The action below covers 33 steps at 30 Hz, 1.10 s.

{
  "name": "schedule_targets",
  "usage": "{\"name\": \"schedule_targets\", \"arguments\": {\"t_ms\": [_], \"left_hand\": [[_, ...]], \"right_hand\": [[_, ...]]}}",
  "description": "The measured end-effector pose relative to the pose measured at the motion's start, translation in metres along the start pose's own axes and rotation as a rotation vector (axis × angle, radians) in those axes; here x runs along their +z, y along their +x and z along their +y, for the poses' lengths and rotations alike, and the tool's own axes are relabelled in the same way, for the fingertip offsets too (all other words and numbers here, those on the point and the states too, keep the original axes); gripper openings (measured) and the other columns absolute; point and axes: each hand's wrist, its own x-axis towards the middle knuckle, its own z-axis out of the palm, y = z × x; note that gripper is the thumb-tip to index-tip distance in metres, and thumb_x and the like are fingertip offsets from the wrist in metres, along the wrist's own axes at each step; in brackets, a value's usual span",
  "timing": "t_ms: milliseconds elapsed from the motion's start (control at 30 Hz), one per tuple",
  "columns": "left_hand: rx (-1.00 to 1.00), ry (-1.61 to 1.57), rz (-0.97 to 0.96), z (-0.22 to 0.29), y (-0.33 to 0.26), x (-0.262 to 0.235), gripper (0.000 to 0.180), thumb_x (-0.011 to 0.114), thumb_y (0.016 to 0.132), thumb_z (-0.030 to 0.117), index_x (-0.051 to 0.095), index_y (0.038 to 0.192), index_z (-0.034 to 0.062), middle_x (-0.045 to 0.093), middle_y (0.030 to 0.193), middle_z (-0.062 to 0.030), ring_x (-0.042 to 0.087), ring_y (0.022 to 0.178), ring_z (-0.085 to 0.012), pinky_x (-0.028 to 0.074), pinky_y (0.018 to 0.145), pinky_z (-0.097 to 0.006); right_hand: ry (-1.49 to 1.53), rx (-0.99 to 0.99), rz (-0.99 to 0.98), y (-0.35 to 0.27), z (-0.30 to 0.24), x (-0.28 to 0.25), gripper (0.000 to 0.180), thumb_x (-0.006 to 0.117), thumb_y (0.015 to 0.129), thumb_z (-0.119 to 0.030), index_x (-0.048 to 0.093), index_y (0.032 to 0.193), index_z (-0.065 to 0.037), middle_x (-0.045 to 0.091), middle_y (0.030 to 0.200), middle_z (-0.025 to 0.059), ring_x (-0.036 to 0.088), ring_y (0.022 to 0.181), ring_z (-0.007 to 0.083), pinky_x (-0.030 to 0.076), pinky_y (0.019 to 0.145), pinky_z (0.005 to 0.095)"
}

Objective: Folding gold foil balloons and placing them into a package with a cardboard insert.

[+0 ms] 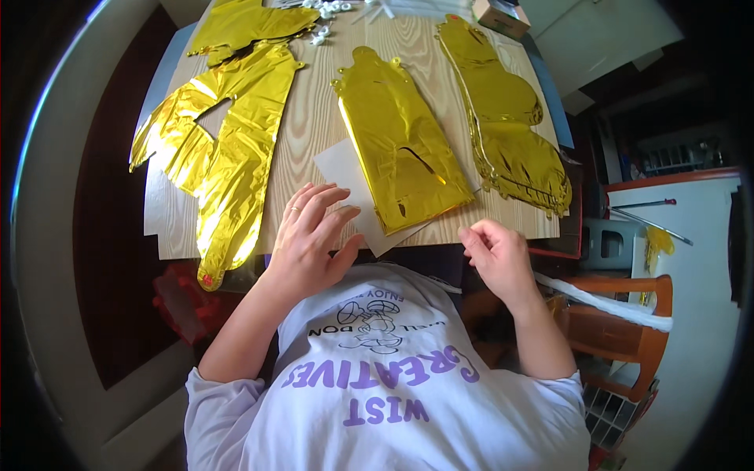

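Observation:
A gold foil balloon [393, 125], flat and folded into a long shape, lies in the middle of the wooden table, partly over a pale sheet [338, 165]. My left hand [314, 231] is over the table's near edge, fingers apart and bent, beside the sheet's left side and holding nothing. Just off the balloon's lower right corner, my right hand [499, 255] is closed, thumb against curled fingers; whatever they hold, if anything, is hidden. Another flat gold foil balloon [243, 149] spreads at the left, its end hanging past the near edge. A third gold balloon [503, 102] lies at the right.
More gold foil [243, 27] lies at the far left of the table [314, 94]. Small white plastic pieces [322, 31] and an open cardboard box [503, 17] are at the far side. A wooden chair [605, 310] and a grey stool [609, 243] stand at the right.

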Motion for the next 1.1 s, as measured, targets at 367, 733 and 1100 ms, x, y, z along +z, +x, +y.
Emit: {"name": "schedule_targets", "arguments": {"t_ms": [367,733,1100], "left_hand": [[-0.122,0.173,-0.226,-0.015,0.012,0.005,0.062,0.077,0.081,0.036,0.058,0.133,0.008,0.053,0.141,-0.016,0.044,0.142,-0.0371,0.025,0.121,-0.058],[-0.143,0.112,-0.323,-0.022,0.035,0.014,0.105,0.088,0.066,0.049,0.041,0.151,0.0096,0.047,0.151,-0.0114,0.036,0.149,-0.0323,0.015,0.125,-0.058],[0.235,0.025,-0.333,-0.027,0.048,0.007,0.057,0.075,0.08,0.018,0.063,0.135,0.0132,0.055,0.144,-0.0107,0.046,0.143,-0.0319,0.028,0.121,-0.058]], "right_hand": [[-0.58,-0.403,0.199,0.06,0.002,0.091,0.087,0.053,0.096,-0.063,0.035,0.155,-0.001,0.028,0.157,0.0366,0.026,0.146,0.0553,0.019,0.118,0.0682],[-0.621,-0.285,0.218,0.055,-0.006,0.091,0.085,0.053,0.097,-0.062,0.037,0.155,-0.002,0.027,0.157,0.0379,0.026,0.146,0.0544,0.022,0.116,0.0668],[-0.549,-0.505,0.18,0.031,-0.009,0.09,0.07,0.056,0.1,-0.047,0.042,0.152,-0.002,0.031,0.159,0.0294,0.027,0.148,0.0499,0.019,0.118,0.0664]]}}
